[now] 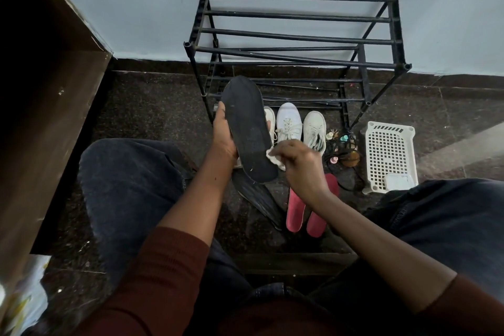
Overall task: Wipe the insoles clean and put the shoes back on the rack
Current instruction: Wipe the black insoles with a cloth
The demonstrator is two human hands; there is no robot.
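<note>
Left hand: fingers curled round the left edge of a black insole, held tilted at frame centre, toe end up toward the rack.
Right hand: fingers bunched on a white cloth, which touches the insole's right edge near the heel.
Insole surface: dark, matte, a few pale specks.
Floor below: second black insole; red insoles (two, side by side).
White shoes: at the rack's foot.

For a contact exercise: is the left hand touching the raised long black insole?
Touching. Head view: the left hand grips the raised long black insole, fingers curled round its edge.
</note>
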